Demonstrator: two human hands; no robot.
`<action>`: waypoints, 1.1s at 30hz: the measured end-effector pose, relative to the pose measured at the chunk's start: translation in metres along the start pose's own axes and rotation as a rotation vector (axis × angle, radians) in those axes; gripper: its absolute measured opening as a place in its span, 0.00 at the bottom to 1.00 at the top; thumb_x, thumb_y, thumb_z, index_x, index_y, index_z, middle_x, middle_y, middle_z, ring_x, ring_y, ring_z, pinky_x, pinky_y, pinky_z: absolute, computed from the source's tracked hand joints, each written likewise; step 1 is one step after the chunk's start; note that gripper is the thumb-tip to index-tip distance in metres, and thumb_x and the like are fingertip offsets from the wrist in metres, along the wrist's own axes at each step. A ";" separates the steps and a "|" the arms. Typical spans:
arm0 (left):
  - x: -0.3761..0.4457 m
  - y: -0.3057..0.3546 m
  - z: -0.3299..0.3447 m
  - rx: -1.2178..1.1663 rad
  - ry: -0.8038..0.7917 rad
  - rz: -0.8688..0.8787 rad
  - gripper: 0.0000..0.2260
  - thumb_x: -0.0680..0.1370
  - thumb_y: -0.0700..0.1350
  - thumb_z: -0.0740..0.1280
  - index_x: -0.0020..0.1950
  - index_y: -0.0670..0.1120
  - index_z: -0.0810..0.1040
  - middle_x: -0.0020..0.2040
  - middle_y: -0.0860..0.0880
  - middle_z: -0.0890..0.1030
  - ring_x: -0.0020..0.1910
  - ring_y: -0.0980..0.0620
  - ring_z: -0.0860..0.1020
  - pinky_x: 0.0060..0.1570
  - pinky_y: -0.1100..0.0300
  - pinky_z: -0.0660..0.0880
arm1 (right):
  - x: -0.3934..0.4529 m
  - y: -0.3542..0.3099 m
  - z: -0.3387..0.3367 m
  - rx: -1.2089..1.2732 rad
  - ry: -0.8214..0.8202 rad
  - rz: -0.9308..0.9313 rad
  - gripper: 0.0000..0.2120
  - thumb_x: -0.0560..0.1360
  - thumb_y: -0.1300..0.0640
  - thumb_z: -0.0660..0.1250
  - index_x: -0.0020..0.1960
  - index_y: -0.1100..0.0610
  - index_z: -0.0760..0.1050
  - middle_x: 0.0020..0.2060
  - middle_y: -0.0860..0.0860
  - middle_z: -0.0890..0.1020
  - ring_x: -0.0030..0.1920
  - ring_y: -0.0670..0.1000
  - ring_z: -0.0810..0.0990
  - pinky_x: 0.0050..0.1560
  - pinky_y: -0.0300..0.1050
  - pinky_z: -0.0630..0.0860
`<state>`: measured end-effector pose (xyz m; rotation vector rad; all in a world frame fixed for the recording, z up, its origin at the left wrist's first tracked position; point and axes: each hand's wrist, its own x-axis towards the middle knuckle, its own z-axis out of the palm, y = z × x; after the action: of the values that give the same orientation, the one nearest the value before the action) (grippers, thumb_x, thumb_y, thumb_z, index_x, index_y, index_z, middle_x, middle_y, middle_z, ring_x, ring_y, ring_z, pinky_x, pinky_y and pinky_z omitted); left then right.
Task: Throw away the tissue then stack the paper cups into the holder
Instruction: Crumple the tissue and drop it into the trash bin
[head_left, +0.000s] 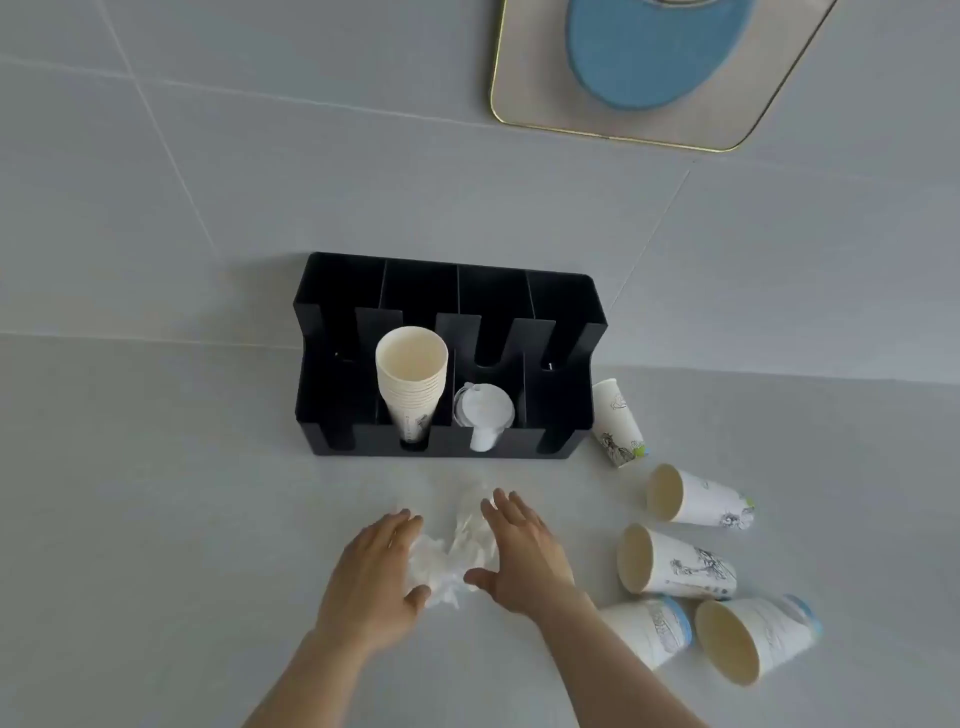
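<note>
Lying crumpled on the desk (156, 519), just before the black holder (447, 364), near the desk's front edge: tissue (452, 551), between both hands. Left hand (371, 577) and right hand (519, 556) open, fingers spread, cupping either side, touching it, not yet closed. Equally near. Loose cups (675, 564) scattered rightward; stacked cups (413, 382) standing in the holder.

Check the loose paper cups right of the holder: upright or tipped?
Tipped. All five loose paper cups lie on their sides on the floor; three show open mouths.
</note>
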<state>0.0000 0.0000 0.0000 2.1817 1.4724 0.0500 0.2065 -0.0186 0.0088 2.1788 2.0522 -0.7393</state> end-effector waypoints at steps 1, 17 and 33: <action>0.001 -0.003 0.004 -0.001 -0.031 -0.009 0.35 0.77 0.55 0.70 0.81 0.51 0.59 0.81 0.54 0.60 0.79 0.53 0.60 0.77 0.57 0.60 | 0.003 -0.002 0.004 0.007 -0.033 -0.004 0.45 0.75 0.41 0.72 0.82 0.51 0.51 0.83 0.51 0.50 0.82 0.54 0.47 0.81 0.52 0.53; 0.002 -0.003 0.016 -0.085 -0.010 -0.240 0.11 0.77 0.49 0.70 0.55 0.54 0.71 0.52 0.56 0.81 0.50 0.51 0.82 0.40 0.58 0.73 | -0.008 -0.013 0.043 0.150 0.011 0.143 0.23 0.76 0.60 0.67 0.70 0.49 0.73 0.62 0.50 0.81 0.60 0.56 0.81 0.56 0.47 0.77; 0.005 0.039 0.008 -0.779 -0.007 -0.253 0.07 0.66 0.49 0.68 0.43 0.53 0.80 0.45 0.55 0.84 0.47 0.54 0.82 0.43 0.57 0.78 | -0.022 -0.012 0.029 0.462 0.180 0.181 0.11 0.70 0.64 0.67 0.42 0.48 0.72 0.32 0.44 0.77 0.33 0.48 0.75 0.33 0.41 0.70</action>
<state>0.0375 -0.0097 0.0085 1.3648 1.3972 0.4477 0.1859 -0.0486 -0.0053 2.7210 1.8641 -1.1240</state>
